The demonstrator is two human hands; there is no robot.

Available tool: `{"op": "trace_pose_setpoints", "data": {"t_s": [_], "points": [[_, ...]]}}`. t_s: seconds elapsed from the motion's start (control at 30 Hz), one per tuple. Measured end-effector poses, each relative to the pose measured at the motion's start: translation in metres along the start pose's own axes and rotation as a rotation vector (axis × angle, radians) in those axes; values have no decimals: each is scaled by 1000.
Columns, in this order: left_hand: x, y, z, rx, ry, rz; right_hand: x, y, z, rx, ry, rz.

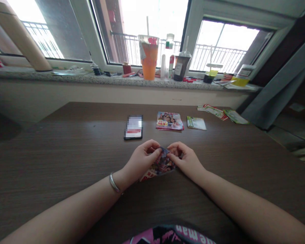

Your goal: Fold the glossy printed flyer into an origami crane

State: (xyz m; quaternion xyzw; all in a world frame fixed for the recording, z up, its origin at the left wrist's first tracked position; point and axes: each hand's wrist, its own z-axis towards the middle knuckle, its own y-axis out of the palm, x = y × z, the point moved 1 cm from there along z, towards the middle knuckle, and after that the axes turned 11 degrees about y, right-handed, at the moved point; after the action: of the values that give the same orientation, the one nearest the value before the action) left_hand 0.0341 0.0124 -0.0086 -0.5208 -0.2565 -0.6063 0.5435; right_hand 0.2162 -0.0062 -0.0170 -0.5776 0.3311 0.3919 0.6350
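Between my hands, just above the brown table [91,162], is a printed paper flyer [163,163] with dark picture areas and a red-and-white corner. My left hand [145,158], with a silver bangle at the wrist, pinches its upper left edge between thumb and fingers. Opposite, my right hand [185,158] is closed on the upper right edge. Part of the paper is hidden behind the fingers. Beyond my hands lies a stack of colourful flyers [169,121], with a phone [133,127] to its left and a small green-and-white paper [196,123] to its right.
More printed papers [216,112] lie at the table's far right. On the stone windowsill [91,78] stand an orange drink cup [149,59], a dark drink cup [181,67], a yellow-liquid container [242,76] and a cardboard tube [22,37]. A grey curtain [277,84] hangs at right.
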Motion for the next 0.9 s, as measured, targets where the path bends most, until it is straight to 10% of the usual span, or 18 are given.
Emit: {"op": "trace_pose_setpoints", "data": {"t_s": [0.43, 0.9], "points": [[-21, -9, 8, 172, -110, -99, -2, -5, -4, 0, -608, -499], [-39, -18, 13, 68, -36, 217, 4, 8, -2, -154, -634, -679]]}}
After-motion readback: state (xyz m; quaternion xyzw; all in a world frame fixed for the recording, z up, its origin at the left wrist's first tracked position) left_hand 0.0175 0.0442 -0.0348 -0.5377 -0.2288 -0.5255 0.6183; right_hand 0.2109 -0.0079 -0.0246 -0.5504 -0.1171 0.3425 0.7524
